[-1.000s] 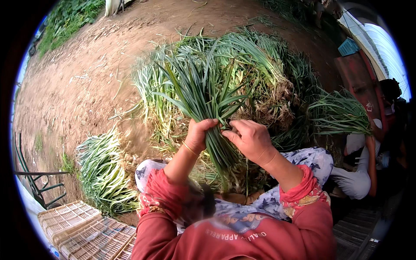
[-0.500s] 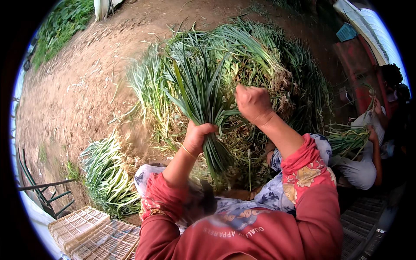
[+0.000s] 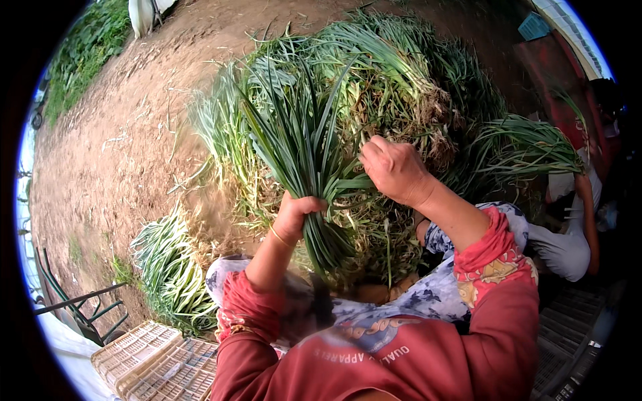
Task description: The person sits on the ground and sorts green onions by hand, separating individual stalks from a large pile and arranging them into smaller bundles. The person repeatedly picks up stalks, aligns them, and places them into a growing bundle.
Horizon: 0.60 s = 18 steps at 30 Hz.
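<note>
My left hand point(image 3: 294, 217) is closed round the middle of a bunch of long green leafy stalks point(image 3: 294, 147) with its tops fanned out upward and its lower part over my lap. My right hand point(image 3: 391, 167) is raised just right of the bunch, fingers curled, beside some leaves sticking out sideways; what is in its fingers, if anything, is hidden. Behind lies a big heap of similar plants point(image 3: 374, 60) with tangled roots. A smaller bundle point(image 3: 174, 271) of paler stalks lies at the left.
Bare dirt point(image 3: 114, 160) stretches to the left. Plastic crates point(image 3: 147, 361) stand at lower left beside a metal-framed cart point(image 3: 87, 314). At right a co-worker point(image 3: 562, 247) holds another bunch point(image 3: 521, 147), near a red metal surface point(image 3: 548, 73) and a blue basket point(image 3: 533, 27).
My right hand has left the bunch's middle, moving up and right with fingers curled. My left hand has lowered slightly with the bunch. The co-worker's bunch dipped, then rose again.
</note>
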{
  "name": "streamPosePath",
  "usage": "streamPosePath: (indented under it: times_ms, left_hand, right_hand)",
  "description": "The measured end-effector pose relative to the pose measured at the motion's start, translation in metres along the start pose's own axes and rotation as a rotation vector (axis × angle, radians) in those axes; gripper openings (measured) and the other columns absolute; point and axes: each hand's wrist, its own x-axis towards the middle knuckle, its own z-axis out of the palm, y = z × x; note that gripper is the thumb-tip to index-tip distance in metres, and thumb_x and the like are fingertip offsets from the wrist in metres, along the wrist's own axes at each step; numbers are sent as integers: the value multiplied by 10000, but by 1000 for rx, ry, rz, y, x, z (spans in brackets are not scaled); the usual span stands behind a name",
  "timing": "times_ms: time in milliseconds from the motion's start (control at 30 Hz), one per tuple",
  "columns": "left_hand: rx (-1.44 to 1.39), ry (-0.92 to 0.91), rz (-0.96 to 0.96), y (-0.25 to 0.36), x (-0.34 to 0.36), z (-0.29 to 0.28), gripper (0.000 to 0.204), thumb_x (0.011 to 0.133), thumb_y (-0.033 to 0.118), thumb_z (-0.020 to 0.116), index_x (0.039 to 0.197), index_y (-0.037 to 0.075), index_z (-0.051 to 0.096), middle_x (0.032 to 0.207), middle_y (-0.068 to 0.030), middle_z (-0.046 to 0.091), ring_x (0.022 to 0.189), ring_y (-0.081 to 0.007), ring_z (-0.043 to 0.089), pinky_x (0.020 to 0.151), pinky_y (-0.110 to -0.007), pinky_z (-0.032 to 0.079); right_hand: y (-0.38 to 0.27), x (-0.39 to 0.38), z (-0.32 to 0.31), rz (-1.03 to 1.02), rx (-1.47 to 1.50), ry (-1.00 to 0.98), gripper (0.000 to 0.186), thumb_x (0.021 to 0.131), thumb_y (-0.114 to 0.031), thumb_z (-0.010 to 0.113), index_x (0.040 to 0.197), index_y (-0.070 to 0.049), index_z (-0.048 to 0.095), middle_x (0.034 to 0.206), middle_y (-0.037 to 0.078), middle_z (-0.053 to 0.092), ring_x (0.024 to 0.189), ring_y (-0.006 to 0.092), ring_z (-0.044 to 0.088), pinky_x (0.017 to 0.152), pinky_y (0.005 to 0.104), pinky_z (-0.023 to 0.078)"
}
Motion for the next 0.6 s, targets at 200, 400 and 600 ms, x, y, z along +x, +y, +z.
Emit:
streamPosePath:
  times_ms: [200, 400, 600]
  left_hand:
    - [29, -21, -28, 1, -6, -1, 335, 568, 14, 570, 900, -30, 553, 726, -58, 560, 601, -155, 540, 541, -257, 462]
    - [5, -77, -63, -2, -6, -10, 412, 558, 27, 560, 964, -39, 554, 765, -64, 574, 641, -166, 551, 576, -265, 474]
    - [-1, -103, -64, -3, -8, -9, 460, 572, 55, 563, 1019, -46, 530, 807, -93, 586, 662, -191, 575, 590, -274, 492]
  right_hand:
    - [42, 10, 3, 394, -121, 179, 180, 807, -126, 502, 659, -25, 506, 649, 121, 560, 551, 280, 572, 499, 364, 466]
    - [12, 17, -3, 366, 1171, -183, 260, 799, -90, 640, 1021, 17, 555, 744, -32, 559, 626, 59, 480, 565, 227, 417]
    - [-13, 25, -2, 414, 1189, -313, 350, 770, -61, 673, 1083, 24, 543, 658, -40, 548, 523, 1, 427, 461, 171, 362]
